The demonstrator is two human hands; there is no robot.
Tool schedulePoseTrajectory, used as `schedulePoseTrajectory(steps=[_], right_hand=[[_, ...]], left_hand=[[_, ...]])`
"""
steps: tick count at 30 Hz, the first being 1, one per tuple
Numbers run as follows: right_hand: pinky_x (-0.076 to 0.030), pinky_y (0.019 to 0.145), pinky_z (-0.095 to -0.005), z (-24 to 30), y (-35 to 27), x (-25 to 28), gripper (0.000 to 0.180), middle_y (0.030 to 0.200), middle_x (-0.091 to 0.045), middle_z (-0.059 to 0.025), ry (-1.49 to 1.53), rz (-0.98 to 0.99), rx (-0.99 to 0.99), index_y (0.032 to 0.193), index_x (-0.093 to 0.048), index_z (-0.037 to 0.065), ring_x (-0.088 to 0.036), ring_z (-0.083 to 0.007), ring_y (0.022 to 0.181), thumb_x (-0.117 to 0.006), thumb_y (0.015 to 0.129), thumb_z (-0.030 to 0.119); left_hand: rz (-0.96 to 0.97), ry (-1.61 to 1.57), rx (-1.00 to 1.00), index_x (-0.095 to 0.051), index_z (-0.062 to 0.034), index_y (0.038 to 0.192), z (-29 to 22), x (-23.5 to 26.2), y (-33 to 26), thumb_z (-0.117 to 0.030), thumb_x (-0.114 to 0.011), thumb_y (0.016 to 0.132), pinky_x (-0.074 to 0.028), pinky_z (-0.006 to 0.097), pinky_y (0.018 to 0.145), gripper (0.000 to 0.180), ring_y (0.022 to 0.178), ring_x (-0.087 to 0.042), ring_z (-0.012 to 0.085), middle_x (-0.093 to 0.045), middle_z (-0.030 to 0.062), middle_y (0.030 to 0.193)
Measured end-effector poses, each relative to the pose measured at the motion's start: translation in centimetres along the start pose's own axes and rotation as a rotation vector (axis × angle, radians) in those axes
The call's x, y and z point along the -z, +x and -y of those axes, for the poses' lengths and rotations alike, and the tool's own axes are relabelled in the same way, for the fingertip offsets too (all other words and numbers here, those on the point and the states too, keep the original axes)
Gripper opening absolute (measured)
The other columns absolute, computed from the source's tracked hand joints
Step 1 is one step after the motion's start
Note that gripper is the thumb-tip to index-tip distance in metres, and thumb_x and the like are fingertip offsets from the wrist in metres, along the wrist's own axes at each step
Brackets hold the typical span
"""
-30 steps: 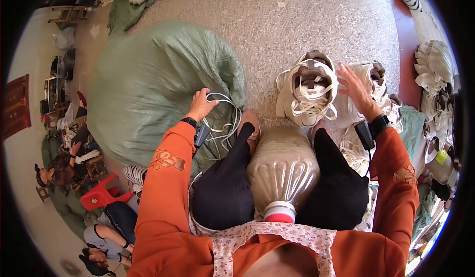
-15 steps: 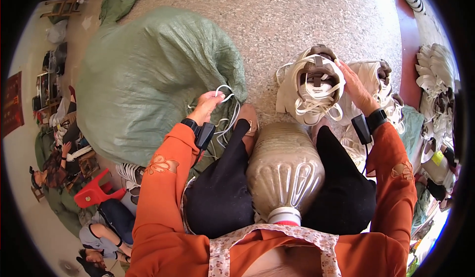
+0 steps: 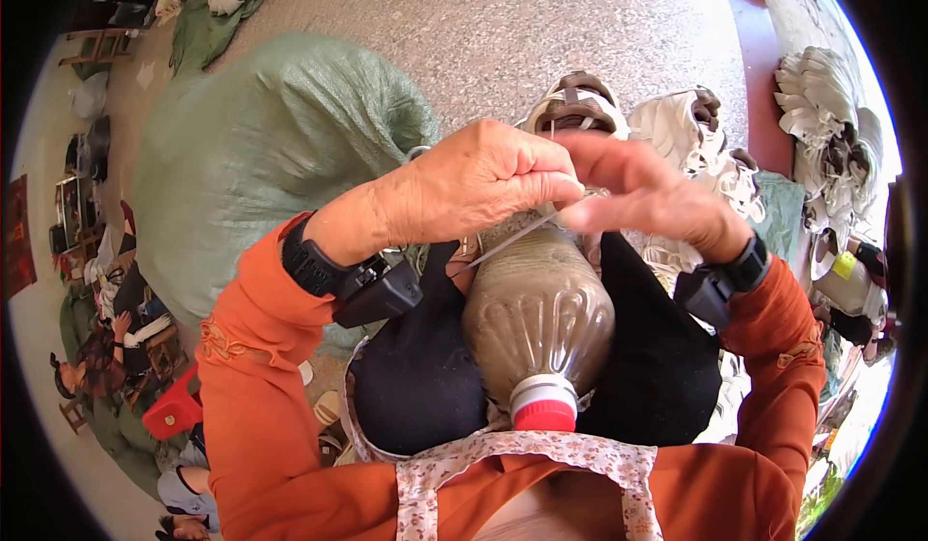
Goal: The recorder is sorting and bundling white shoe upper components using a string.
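My left hand (image 3: pixel 483 188) is closed in a fist and pinches a thin white cord (image 3: pixel 512 236) that runs down and to the left from it. My right hand (image 3: pixel 643 198) meets it at the fingertips and pinches the same cord. Both hands hover just above a brown plastic bottle (image 3: pixel 536 323) with a red cap (image 3: pixel 541 415), which lies between my black-clad knees. A white shoe upper (image 3: pixel 578 106) stands on the floor just behind my hands, partly hidden by them.
A big green woven sack (image 3: pixel 271 164) fills the floor to my left. More white shoe uppers (image 3: pixel 691 130) lie at the right, with stacks (image 3: pixel 822 106) of them by the wall. A red stool (image 3: pixel 174 410) and seated people (image 3: pixel 106 338) are at far left.
Both hands have come up and together from the floor: the left left the loops of white cord beside the sack, the right left the shoe upper, and they now pinch one cord above the bottle.
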State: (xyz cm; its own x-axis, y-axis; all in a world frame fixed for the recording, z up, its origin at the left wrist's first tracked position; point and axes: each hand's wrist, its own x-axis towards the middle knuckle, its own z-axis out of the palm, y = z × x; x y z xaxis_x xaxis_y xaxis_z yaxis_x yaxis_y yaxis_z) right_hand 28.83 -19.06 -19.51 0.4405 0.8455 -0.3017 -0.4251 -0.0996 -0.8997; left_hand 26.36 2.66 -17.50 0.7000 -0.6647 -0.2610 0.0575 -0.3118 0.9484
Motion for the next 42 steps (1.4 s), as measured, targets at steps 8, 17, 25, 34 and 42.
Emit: schedulePoseTrajectory(steps=[8, 17, 25, 34, 42], right_hand=[[-0.032, 0.048, -0.0196, 0.4, -4.9, 3.8, 0.027, 0.061, -0.043, 0.0078, 0.225, -0.244, 0.181, 0.101, -0.062, 0.006, -0.039, -0.0018, 0.051, -0.047, 0.101, 0.027], [-0.021, 0.040, -0.0182, 4.3, -7.3, 5.4, 0.026, 0.060, -0.028, 0.0093, 0.420, -0.387, 0.648, 0.110, -0.053, 0.002, -0.022, -0.0020, 0.046, -0.039, 0.103, 0.023], [-0.018, 0.040, -0.0182, 4.9, -9.9, 4.2, 0.030, 0.059, -0.027, 0.0094, 0.146, -0.339, 0.364, 0.107, -0.053, 0.001, -0.023, -0.0009, 0.046, -0.039, 0.103, 0.027], [-0.045, 0.067, -0.0309, 1.9, -7.1, 0.7, 0.025, 0.079, -0.061, -0.0053, -0.412, -0.087, 0.229, 0.102, -0.065, 0.001, -0.053, -0.0112, 0.074, -0.053, 0.098, 0.022], [-0.039, 0.058, -0.0211, -4.6, -13.9, 7.2, 0.029, 0.071, -0.054, 0.0058, -0.216, -0.286, -0.229, 0.092, -0.069, 0.007, -0.049, -0.0041, 0.068, -0.057, 0.095, 0.033]], left_hand=[[0.035, -0.059, 0.199, -0.066, -0.0032, 0.085, 1.7, -0.1, -2.3, -0.022, -0.055, 0.096, -0.036, 0.020, 0.060, 0.024, 0.067, -0.044, 0.0032, -0.055, -0.0041, 0.073], [-0.059, -0.222, 0.162, -0.054, -0.0045, 0.128, 1.0, -2.1, -1.7, -0.021, -0.061, 0.091, -0.041, 0.025, 0.086, 0.041, 0.104, -0.051, 0.0120, -0.056, 0.0037, 0.111], [0.300, -0.408, 0.564, -0.063, -0.0056, 0.114, 5.8, -5.5, -0.4, -0.022, -0.059, 0.093, -0.044, 0.031, 0.088, 0.026, 0.111, -0.049, 0.0153, -0.056, 0.0073, 0.117], [-0.017, -0.039, -0.042, -0.041, -0.0052, 0.138, -2.7, -4.5, 2.2, -0.010, -0.068, 0.086, -0.047, 0.029, 0.086, 0.058, 0.107, -0.051, 0.0128, -0.050, 0.0063, 0.122], [-0.340, -0.550, 0.361, -0.062, -0.0040, 0.090, 3.2, 3.0, -6.4, -0.024, -0.054, 0.097, -0.020, 0.018, 0.039, 0.023, 0.041, -0.029, 0.0001, -0.037, -0.0091, 0.052]])
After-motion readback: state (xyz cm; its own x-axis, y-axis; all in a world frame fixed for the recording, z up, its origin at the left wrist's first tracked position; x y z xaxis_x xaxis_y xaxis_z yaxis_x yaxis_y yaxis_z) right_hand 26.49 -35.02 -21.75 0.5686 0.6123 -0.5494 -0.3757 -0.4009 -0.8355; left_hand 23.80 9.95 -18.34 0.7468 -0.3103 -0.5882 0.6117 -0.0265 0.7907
